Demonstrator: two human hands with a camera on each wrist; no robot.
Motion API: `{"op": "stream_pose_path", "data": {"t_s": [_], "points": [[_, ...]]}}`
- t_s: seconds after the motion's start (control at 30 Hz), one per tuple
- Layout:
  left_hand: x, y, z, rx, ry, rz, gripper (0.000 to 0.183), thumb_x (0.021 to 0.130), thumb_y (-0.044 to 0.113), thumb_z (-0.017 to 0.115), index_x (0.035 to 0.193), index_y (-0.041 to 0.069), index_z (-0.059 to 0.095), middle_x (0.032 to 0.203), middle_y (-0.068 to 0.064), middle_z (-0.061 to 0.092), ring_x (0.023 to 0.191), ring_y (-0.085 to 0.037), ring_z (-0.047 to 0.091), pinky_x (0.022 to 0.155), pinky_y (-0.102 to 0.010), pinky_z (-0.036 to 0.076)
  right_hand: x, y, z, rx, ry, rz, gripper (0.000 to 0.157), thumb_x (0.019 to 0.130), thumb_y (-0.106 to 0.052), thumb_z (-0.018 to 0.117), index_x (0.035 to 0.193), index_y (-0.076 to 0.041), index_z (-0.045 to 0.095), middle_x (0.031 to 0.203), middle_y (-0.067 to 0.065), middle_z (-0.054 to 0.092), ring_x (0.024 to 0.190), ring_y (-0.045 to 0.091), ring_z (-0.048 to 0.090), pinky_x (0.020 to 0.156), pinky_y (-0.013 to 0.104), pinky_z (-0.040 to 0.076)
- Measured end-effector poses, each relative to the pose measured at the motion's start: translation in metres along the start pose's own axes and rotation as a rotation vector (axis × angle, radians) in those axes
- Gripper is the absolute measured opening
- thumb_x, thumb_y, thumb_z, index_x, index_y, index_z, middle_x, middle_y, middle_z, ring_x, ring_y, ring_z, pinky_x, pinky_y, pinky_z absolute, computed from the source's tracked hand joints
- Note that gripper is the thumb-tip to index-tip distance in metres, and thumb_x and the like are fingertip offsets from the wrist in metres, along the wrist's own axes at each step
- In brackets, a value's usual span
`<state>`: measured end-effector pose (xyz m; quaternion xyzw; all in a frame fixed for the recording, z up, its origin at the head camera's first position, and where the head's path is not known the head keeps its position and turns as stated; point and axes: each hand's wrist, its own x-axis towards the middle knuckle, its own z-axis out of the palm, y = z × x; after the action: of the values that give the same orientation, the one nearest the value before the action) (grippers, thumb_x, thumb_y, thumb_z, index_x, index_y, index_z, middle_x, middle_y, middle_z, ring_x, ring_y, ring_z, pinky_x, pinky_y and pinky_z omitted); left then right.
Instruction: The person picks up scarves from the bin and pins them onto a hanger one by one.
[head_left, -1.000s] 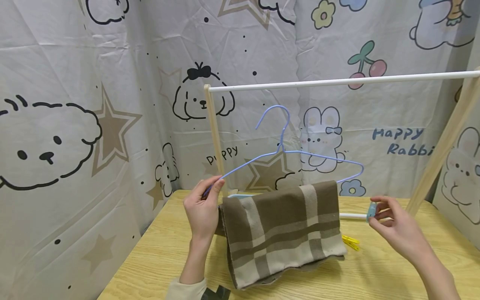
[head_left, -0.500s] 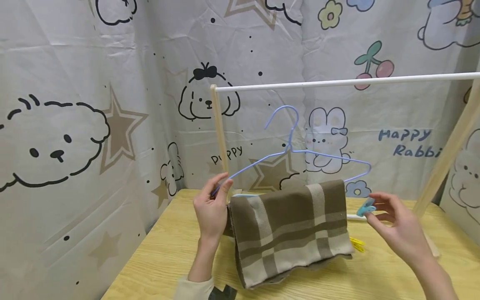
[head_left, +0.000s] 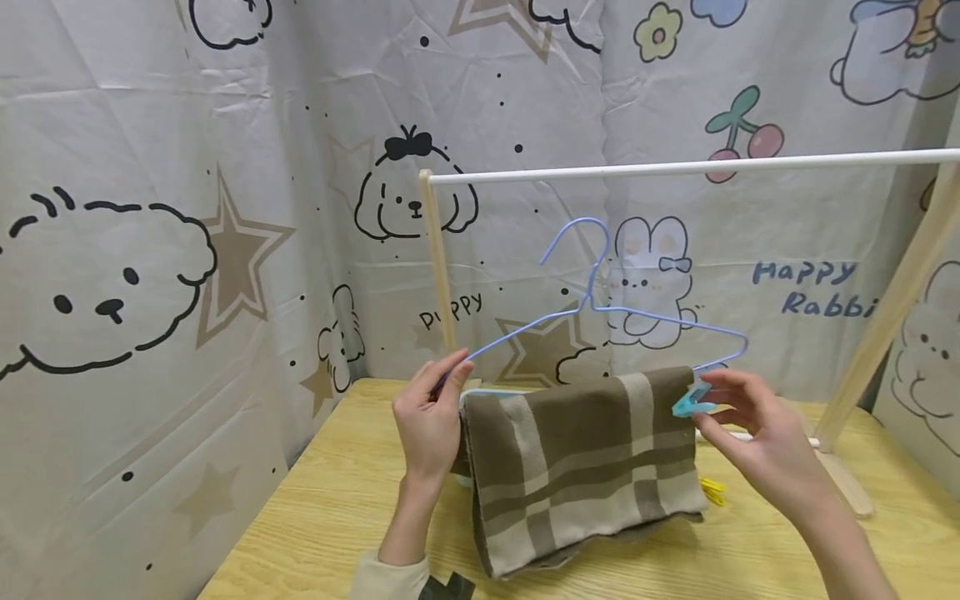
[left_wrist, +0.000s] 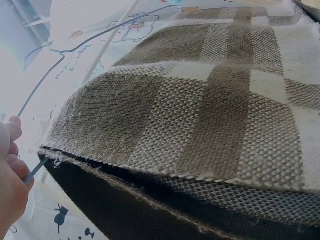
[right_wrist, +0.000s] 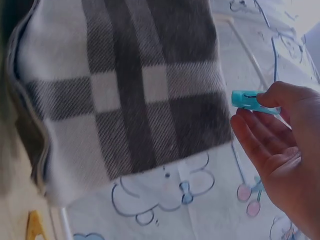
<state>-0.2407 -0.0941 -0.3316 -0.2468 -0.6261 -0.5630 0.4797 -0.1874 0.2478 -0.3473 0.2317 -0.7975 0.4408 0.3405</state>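
Note:
A brown and cream checked scarf [head_left: 585,467] hangs folded over the lower bar of a light-blue wire hanger [head_left: 525,323]. My left hand [head_left: 429,417] grips the hanger's left corner, just beside the scarf's edge. Between the thumb and fingers of my right hand [head_left: 757,433] is a turquoise clothespin [head_left: 693,402], which overlaps the scarf's upper right corner in the head view. In the right wrist view the clothespin [right_wrist: 255,101] sits right by the scarf's edge. The left wrist view shows the scarf's layered folds [left_wrist: 150,185] close up.
Behind the hanger stands a rack with a white top rail [head_left: 675,168] and wooden legs [head_left: 892,308]. A yellow clothespin [head_left: 712,491] lies on the wooden table [head_left: 300,517], partly behind the scarf. A printed curtain [head_left: 487,100] encloses the table.
My right hand has moved left with the clothespin, from the right of the scarf to its upper right corner. The clothespin has turned in my fingers. The hanger has shifted slightly right.

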Motion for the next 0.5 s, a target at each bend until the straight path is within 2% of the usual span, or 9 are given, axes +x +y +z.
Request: {"op": "stream_pose_path", "data": {"t_s": [0.2, 0.37, 0.5], "points": [[0.0, 0.0, 0.002, -0.003, 0.003, 0.038, 0.012, 0.084, 0.0, 0.076, 0.096, 0.001, 0.077, 0.064, -0.012, 0.057, 0.053, -0.004, 0.036, 0.045, -0.02, 0.028, 0.017, -0.015, 0.01, -0.029, -0.04, -0.11, 0.058, 0.074, 0.023, 0.072, 0.126, 0.002, 0.058, 0.105, -0.006, 0.065, 0.092, -0.004, 0.064, 0.078, 0.009, 0.052], [-0.001, -0.002, 0.003, -0.019, 0.007, 0.06, 0.012, 0.083, -0.004, 0.075, 0.094, 0.0, 0.076, 0.066, -0.01, 0.06, 0.053, -0.004, 0.035, 0.045, -0.02, 0.029, 0.026, -0.02, 0.019, 0.017, -0.084, -0.184, 0.059, 0.072, 0.024, 0.072, 0.125, -0.001, 0.059, 0.1, 0.002, 0.068, 0.082, 0.005, 0.067, 0.073, 0.013, 0.054], [-0.002, -0.002, 0.004, -0.029, 0.003, 0.064, 0.01, 0.084, -0.004, 0.074, 0.093, -0.002, 0.075, 0.064, -0.009, 0.058, 0.052, -0.005, 0.034, 0.045, -0.021, 0.027, 0.031, -0.023, 0.026, 0.05, -0.108, -0.22, 0.06, 0.071, 0.024, 0.073, 0.125, -0.002, 0.06, 0.1, 0.004, 0.068, 0.084, 0.005, 0.068, 0.073, 0.014, 0.055]]}}
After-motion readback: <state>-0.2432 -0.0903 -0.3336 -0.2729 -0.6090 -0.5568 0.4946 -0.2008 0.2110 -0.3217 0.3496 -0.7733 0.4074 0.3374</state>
